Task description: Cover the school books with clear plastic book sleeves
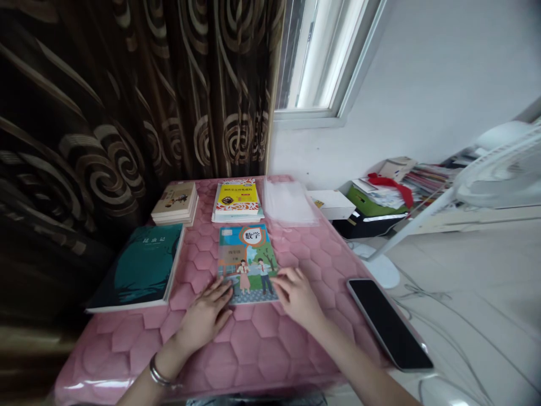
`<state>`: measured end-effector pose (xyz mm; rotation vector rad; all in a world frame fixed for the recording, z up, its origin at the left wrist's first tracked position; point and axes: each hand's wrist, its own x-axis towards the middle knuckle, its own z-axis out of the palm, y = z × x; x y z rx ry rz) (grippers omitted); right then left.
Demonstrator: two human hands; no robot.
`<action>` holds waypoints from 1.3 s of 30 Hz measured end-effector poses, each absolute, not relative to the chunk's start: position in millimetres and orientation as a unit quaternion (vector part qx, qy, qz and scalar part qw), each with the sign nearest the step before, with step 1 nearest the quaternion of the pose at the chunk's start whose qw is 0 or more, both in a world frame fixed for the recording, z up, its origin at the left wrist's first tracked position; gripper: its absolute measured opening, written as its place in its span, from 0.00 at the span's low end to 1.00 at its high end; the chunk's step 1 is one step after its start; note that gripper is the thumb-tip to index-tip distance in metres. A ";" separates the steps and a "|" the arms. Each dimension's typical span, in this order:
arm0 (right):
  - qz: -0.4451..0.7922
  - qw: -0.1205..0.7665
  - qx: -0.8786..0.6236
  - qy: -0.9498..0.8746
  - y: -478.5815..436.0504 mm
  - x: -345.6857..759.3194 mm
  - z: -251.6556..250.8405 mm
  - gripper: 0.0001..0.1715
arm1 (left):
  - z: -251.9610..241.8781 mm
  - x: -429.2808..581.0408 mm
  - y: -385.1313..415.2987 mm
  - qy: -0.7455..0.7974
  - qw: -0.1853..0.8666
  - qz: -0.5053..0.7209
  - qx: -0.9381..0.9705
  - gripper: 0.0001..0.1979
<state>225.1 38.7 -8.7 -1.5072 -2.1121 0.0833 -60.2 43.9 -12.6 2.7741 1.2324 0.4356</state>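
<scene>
A math textbook (249, 262) with a blue and green illustrated cover lies closed and face up at the middle of the table. My left hand (207, 313) rests flat at its lower left corner, fingers stretched and slightly apart, the fingertips on the cover. A silver bangle circles the left wrist. At the book's lower right edge is my right hand (298, 296), its fingers bent and the thumb and forefinger pinched at the edge. How much of the book lies between them is hard to see.
A large teal book (143, 265) lies left, below a small book stack (175, 203). Behind the textbook are yellow-covered books (237, 197) and clear plastic sheets (289, 202). A phone (389, 321) sits at the pink table's (253, 349) right edge, near a white fan (431, 220).
</scene>
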 end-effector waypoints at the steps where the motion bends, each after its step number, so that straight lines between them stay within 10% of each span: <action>1: 0.043 0.268 -0.539 -0.797 32.4 212.4 -6.9 0.14 | -12.3 -53.4 43.0 0.396 0.030 0.144 0.906 0.21; 39: -0.003 0.211 -0.540 -0.815 9.7 266.1 -25.6 0.13 | -15.5 -79.2 44.8 0.333 0.003 0.251 0.909 0.09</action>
